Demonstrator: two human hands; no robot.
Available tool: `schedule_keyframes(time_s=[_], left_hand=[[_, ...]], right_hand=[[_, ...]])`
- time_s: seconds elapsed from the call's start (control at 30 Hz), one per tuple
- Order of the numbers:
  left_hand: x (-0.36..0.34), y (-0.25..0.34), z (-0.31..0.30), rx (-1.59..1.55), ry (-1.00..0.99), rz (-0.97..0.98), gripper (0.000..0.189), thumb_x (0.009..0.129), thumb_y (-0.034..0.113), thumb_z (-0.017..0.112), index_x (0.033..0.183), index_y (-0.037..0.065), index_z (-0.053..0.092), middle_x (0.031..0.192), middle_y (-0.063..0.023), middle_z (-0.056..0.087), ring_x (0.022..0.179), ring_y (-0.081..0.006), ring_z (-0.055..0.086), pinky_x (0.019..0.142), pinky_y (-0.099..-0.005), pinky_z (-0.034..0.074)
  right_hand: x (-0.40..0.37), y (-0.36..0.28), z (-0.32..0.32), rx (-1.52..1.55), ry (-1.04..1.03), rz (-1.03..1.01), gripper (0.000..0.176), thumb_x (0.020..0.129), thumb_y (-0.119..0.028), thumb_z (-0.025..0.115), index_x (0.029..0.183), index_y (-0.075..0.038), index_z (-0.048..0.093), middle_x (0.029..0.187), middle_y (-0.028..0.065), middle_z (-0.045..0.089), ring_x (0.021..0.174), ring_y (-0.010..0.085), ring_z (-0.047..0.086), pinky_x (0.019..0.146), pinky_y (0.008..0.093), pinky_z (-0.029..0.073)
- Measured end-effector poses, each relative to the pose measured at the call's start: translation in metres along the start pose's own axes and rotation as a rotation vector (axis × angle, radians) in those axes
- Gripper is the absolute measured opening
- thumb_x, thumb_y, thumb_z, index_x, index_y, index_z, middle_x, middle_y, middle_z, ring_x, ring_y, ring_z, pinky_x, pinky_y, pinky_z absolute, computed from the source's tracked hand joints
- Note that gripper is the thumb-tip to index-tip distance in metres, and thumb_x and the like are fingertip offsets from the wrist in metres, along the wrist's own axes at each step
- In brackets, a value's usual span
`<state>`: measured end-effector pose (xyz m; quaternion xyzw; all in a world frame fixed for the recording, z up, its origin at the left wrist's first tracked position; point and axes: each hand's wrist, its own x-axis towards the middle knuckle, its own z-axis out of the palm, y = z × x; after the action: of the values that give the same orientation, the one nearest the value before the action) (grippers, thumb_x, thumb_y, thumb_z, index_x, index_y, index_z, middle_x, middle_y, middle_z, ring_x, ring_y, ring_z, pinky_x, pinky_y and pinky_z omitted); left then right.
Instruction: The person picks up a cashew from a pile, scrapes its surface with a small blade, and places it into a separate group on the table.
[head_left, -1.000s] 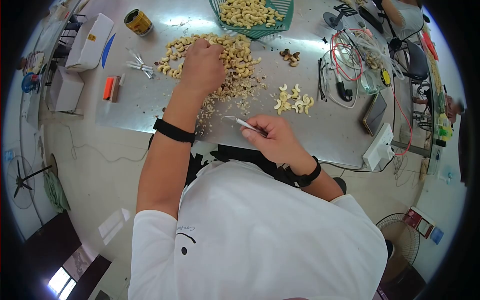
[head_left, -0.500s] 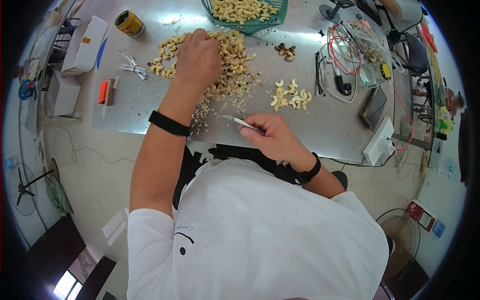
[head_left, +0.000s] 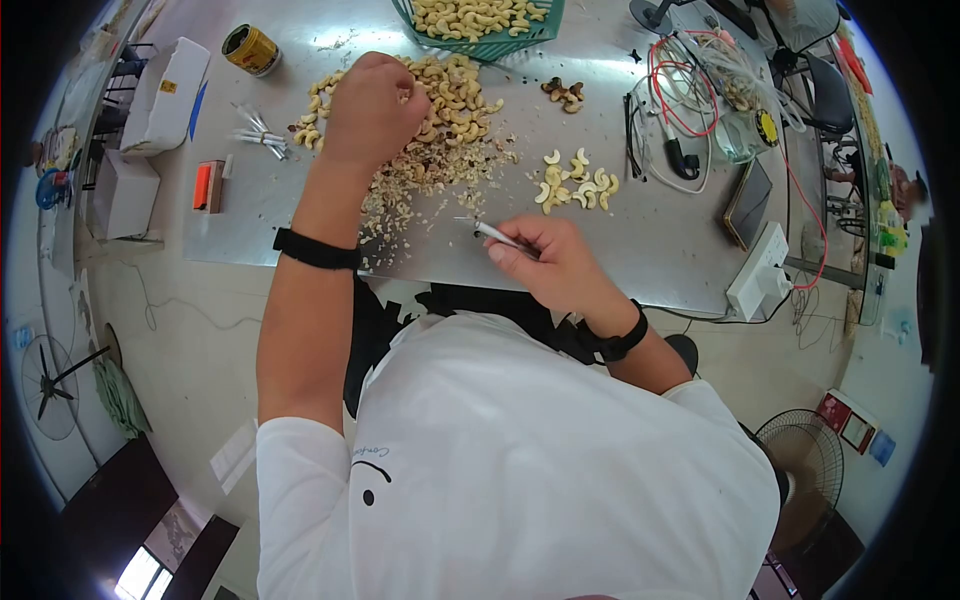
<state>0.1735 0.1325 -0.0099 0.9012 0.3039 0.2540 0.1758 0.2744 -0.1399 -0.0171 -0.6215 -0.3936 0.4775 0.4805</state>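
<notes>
My left hand (head_left: 372, 112) is over the left part of a pile of cashews (head_left: 460, 98), its fingers curled together. A pale cashew (head_left: 404, 95) shows between the thumb and fingers, though partly hidden. Closer to the table's front edge, my right hand (head_left: 558, 262) grips a craft knife (head_left: 492, 232) with a slim silver handle, the thin blade pointing left. Broken bits and skins (head_left: 420, 185) lie scattered between the pile and the knife. A small group of pale cashews (head_left: 576, 184) sits to the right, beyond my right hand.
A green basket (head_left: 490, 48) of cashews stands at the back. Dark nut pieces (head_left: 562, 94) lie right of the pile. Left are a jar (head_left: 251, 50), white sticks (head_left: 262, 135) and an orange-and-white box (head_left: 208, 187). Right are tangled cables (head_left: 685, 110), a phone (head_left: 748, 205) and a power strip (head_left: 757, 270).
My left hand has shifted slightly left and turned, so its thumb side and a cashew now show. The right hand still holds the knife, which has moved slightly right. The view has shifted a little.
</notes>
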Motion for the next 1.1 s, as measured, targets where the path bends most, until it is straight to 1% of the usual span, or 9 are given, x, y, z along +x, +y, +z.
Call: schedule_keyframes(time_s=[0.07, 0.17, 0.37, 0.57, 0.67, 0.77, 0.87, 0.97, 1.1], left_hand=[[-0.002, 0.002, -0.010, -0.222, 0.034, -0.104, 0.016, 0.084, 0.014, 0.078, 0.082, -0.002, 0.075, 0.101, -0.0143, 0.075, 0.087, -0.0239, 0.075, 0.078, -0.0330, 0.060], [-0.018, 0.001, -0.026, -0.635, 0.002, -0.331, 0.015, 0.088, 0.011, 0.078, 0.094, -0.002, 0.075, 0.101, -0.0110, 0.077, 0.088, -0.0166, 0.073, 0.078, -0.0282, 0.060], [-0.091, -0.008, -0.059, -0.951, 0.003, -0.426, 0.020, 0.096, 0.002, 0.070, 0.115, 0.000, 0.069, 0.103, -0.0075, 0.075, 0.094, -0.0141, 0.070, 0.082, -0.0275, 0.058], [-0.168, -0.001, -0.077, -1.187, -0.707, -0.375, 0.017, 0.096, -0.002, 0.067, 0.113, -0.002, 0.069, 0.111, -0.0129, 0.076, 0.103, -0.0198, 0.072, 0.092, -0.0323, 0.057], [-0.167, -0.014, -0.054, -1.142, -0.734, -0.438, 0.015, 0.097, -0.002, 0.067, 0.112, -0.001, 0.070, 0.112, -0.0131, 0.076, 0.105, -0.0203, 0.071, 0.095, -0.0323, 0.056], [-0.138, -0.044, -0.033, -1.076, -0.343, -0.440, 0.015, 0.096, -0.002, 0.068, 0.111, -0.001, 0.069, 0.113, -0.0133, 0.076, 0.106, -0.0219, 0.071, 0.098, -0.0342, 0.056], [-0.112, -0.062, -0.036, -1.167, -0.098, -0.358, 0.015, 0.096, -0.002, 0.068, 0.112, -0.001, 0.070, 0.112, -0.0136, 0.076, 0.112, -0.0242, 0.070, 0.100, -0.0373, 0.056], [-0.115, -0.042, -0.054, -1.259, -0.237, -0.350, 0.015, 0.096, -0.001, 0.068, 0.111, -0.001, 0.070, 0.111, -0.0138, 0.075, 0.118, -0.0262, 0.069, 0.103, -0.0396, 0.055], [-0.141, -0.003, -0.046, -1.294, -0.694, -0.294, 0.014, 0.097, 0.000, 0.068, 0.111, -0.001, 0.070, 0.111, -0.0123, 0.075, 0.121, -0.0252, 0.067, 0.104, -0.0382, 0.054]], right_hand=[[0.000, -0.001, -0.001, 0.006, 0.017, 0.011, 0.015, 0.096, -0.014, 0.071, 0.100, 0.000, 0.072, 0.070, -0.0044, 0.054, 0.065, 0.0053, 0.045, 0.058, 0.0262, 0.038], [-0.001, -0.007, -0.006, -0.006, -0.001, 0.001, 0.014, 0.098, -0.013, 0.071, 0.105, -0.001, 0.072, 0.076, -0.0070, 0.057, 0.068, 0.0025, 0.045, 0.060, 0.0229, 0.038], [-0.003, -0.002, -0.001, 0.030, -0.039, 0.058, 0.015, 0.098, -0.013, 0.070, 0.103, 0.001, 0.072, 0.074, -0.0054, 0.058, 0.069, 0.0046, 0.046, 0.060, 0.0253, 0.040], [0.001, 0.006, 0.010, 0.050, -0.107, 0.075, 0.014, 0.099, -0.012, 0.068, 0.103, 0.001, 0.072, 0.076, -0.0047, 0.058, 0.069, 0.0046, 0.047, 0.061, 0.0245, 0.041], [0.005, 0.001, 0.016, 0.069, -0.136, 0.063, 0.014, 0.099, -0.012, 0.068, 0.104, 0.001, 0.071, 0.076, -0.0051, 0.058, 0.069, 0.0043, 0.047, 0.061, 0.0241, 0.041], [0.007, -0.005, 0.018, 0.081, -0.141, 0.055, 0.015, 0.100, -0.012, 0.068, 0.104, 0.001, 0.071, 0.076, -0.0055, 0.058, 0.069, 0.0038, 0.046, 0.061, 0.0240, 0.041], [0.006, -0.008, 0.016, 0.092, -0.122, 0.018, 0.015, 0.100, -0.012, 0.068, 0.105, 0.001, 0.072, 0.076, -0.0059, 0.058, 0.069, 0.0035, 0.046, 0.061, 0.0239, 0.041], [0.002, -0.004, 0.011, 0.108, -0.087, 0.003, 0.016, 0.100, -0.013, 0.068, 0.106, 0.001, 0.072, 0.076, -0.0067, 0.058, 0.068, 0.0036, 0.046, 0.061, 0.0240, 0.040], [-0.001, 0.011, 0.002, 0.077, -0.068, 0.040, 0.017, 0.100, -0.013, 0.068, 0.108, 0.000, 0.072, 0.076, -0.0074, 0.057, 0.067, 0.0035, 0.045, 0.059, 0.0238, 0.039]])
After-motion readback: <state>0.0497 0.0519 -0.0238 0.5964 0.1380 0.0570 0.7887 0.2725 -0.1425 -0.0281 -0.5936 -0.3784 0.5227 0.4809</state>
